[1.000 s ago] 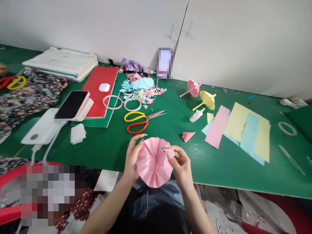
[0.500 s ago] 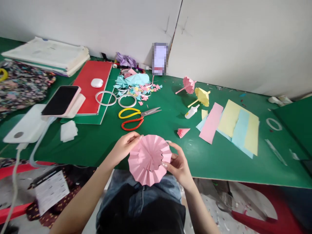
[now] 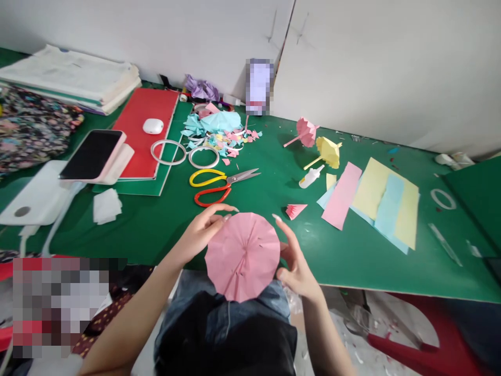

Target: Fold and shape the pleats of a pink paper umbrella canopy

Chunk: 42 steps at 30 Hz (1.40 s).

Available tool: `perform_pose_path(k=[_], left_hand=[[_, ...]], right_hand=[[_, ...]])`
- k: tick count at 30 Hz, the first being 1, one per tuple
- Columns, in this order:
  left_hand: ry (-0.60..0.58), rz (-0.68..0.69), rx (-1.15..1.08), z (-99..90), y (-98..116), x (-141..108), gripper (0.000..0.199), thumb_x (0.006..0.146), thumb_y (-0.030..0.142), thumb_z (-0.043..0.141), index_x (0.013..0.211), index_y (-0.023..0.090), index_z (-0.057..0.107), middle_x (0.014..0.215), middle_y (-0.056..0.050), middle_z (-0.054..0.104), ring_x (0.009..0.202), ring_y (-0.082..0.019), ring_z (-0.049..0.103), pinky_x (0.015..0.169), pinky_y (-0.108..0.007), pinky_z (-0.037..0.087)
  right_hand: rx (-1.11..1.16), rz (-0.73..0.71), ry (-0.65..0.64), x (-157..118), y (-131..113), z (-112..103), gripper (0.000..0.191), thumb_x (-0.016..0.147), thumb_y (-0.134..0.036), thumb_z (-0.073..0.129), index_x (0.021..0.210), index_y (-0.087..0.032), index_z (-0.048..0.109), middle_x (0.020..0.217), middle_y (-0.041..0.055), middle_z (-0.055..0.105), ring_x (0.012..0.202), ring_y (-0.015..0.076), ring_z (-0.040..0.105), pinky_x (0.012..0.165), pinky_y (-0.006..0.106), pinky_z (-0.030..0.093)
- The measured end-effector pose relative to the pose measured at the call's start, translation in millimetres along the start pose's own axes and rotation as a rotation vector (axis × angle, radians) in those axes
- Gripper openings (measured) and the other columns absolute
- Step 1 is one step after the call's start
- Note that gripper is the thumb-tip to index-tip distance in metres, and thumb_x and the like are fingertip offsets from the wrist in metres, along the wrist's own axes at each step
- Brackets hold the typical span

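Observation:
A round pink pleated paper (image 3: 243, 261) is spread over my lap at the table's front edge, its creases meeting near the middle. My left hand (image 3: 209, 227) pinches its upper left rim between thumb and fingers. On the right side, my right hand (image 3: 293, 258) has its index finger raised and its thumb apart, with the fingertips beside the rim. A small folded pink piece (image 3: 295, 210) lies to the right, below a white glue bottle (image 3: 311, 177). Scissors with yellow and red handles (image 3: 225, 185) rest above my left hand.
Pink (image 3: 306, 131) and yellow (image 3: 329, 152) paper umbrellas stand tilted behind the glue. Coloured paper strips (image 3: 342, 196) lie at the right. Paper scraps (image 3: 219, 138), tape rings (image 3: 203, 156), a red folder (image 3: 144, 130) and a phone (image 3: 92, 155) occupy the back and left.
The pink disc looks flatter and more evenly spread. My right thumb and index finger have come off its surface and moved apart. The view has shifted slightly.

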<state>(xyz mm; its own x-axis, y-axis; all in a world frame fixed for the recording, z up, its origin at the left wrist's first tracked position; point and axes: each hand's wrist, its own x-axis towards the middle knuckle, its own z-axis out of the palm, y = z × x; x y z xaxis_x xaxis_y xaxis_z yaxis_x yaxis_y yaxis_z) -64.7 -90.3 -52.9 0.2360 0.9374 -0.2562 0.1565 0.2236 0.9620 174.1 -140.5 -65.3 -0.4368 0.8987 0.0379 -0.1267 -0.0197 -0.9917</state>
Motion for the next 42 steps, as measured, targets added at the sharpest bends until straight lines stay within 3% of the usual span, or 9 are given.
perform_pose_path(k=[3,6,7,10,14,20,27,36,42], left_hand=[[-0.002,0.081,0.164,-3.5,2,1,0.031,0.089,0.037,0.047,0.116,0.025,0.054,0.054,0.006,0.038,0.045,-0.01,0.032,0.046,-0.022,0.024],[-0.034,0.158,0.294,-5.9,6,2,0.03,0.09,0.033,0.045,0.119,0.026,0.052,0.055,0.006,0.04,0.048,-0.011,0.033,0.049,-0.023,0.025],[-0.051,0.18,0.328,-6.4,8,3,0.031,0.09,0.032,0.044,0.119,0.026,0.052,0.055,0.005,0.041,0.049,-0.011,0.034,0.05,-0.024,0.026],[-0.109,0.214,0.402,-6.5,14,5,0.033,0.091,0.03,0.043,0.123,0.027,0.05,0.053,0.006,0.038,0.049,-0.012,0.036,0.051,-0.024,0.027],[-0.149,0.202,0.453,-6.0,20,7,0.036,0.091,0.033,0.042,0.126,0.026,0.049,0.053,0.006,0.037,0.048,-0.011,0.036,0.049,-0.023,0.028],[-0.193,0.149,0.457,-12.6,22,21,0.041,0.09,0.037,0.043,0.129,0.026,0.048,0.061,0.004,0.047,0.053,-0.012,0.042,0.053,-0.021,0.035],[-0.342,0.132,0.446,-10.7,22,48,0.025,0.082,0.042,0.055,0.088,0.02,0.066,0.086,-0.004,0.061,0.08,-0.018,0.056,0.07,-0.026,0.044],[-0.46,0.044,0.224,-3.3,25,51,0.024,0.081,0.04,0.056,0.071,0.019,0.061,0.078,-0.002,0.055,0.072,-0.015,0.051,0.064,-0.025,0.042],[-0.401,-0.082,0.077,2.2,29,48,0.021,0.08,0.039,0.057,0.071,0.019,0.061,0.073,-0.001,0.052,0.071,-0.015,0.05,0.064,-0.026,0.042]], right_hand=[[-0.14,0.074,-0.006,7,-15,-19,0.085,0.08,-0.072,0.036,0.147,-0.026,0.014,0.11,0.0111,0.062,0.089,0.0211,0.063,0.075,0.034,0.05],[-0.283,0.156,0.075,28,-28,-31,0.068,0.088,-0.066,0.02,0.135,-0.021,0.043,0.116,0.0121,0.061,0.103,0.0216,0.059,0.084,0.035,0.048],[-0.307,0.183,0.063,37,-31,-33,0.066,0.09,-0.064,0.02,0.127,-0.02,0.051,0.112,0.0119,0.063,0.1,0.0212,0.06,0.081,0.034,0.048],[-0.431,0.219,-0.2,63,-37,-29,0.047,0.088,-0.055,0.045,0.099,-0.015,0.066,0.088,0.0087,0.069,0.081,0.0187,0.063,0.07,0.029,0.049],[-0.636,0.213,-0.26,85,-41,-19,0.024,0.089,-0.031,0.051,0.081,-0.016,0.067,0.069,0.0022,0.065,0.062,0.0122,0.057,0.055,0.023,0.041],[-0.681,0.141,-0.277,94,-38,-18,0.029,0.093,-0.026,0.042,0.075,-0.015,0.061,0.062,-0.0014,0.053,0.054,0.0086,0.042,0.051,0.022,0.031],[-0.512,0.178,-0.192,91,-31,-22,0.027,0.093,-0.03,0.041,0.074,-0.016,0.054,0.064,-0.002,0.046,0.058,0.0089,0.036,0.052,0.023,0.029],[0.043,0.52,-0.249,90,-30,-21,0.039,0.084,-0.049,0.054,0.063,-0.019,0.041,0.059,-0.0061,0.031,0.052,0.0079,0.027,0.049,0.023,0.023],[0.129,0.519,-0.197,85,-25,-18,0.039,0.081,-0.049,0.056,0.063,-0.019,0.039,0.061,-0.006,0.028,0.053,0.0081,0.025,0.049,0.024,0.02]])
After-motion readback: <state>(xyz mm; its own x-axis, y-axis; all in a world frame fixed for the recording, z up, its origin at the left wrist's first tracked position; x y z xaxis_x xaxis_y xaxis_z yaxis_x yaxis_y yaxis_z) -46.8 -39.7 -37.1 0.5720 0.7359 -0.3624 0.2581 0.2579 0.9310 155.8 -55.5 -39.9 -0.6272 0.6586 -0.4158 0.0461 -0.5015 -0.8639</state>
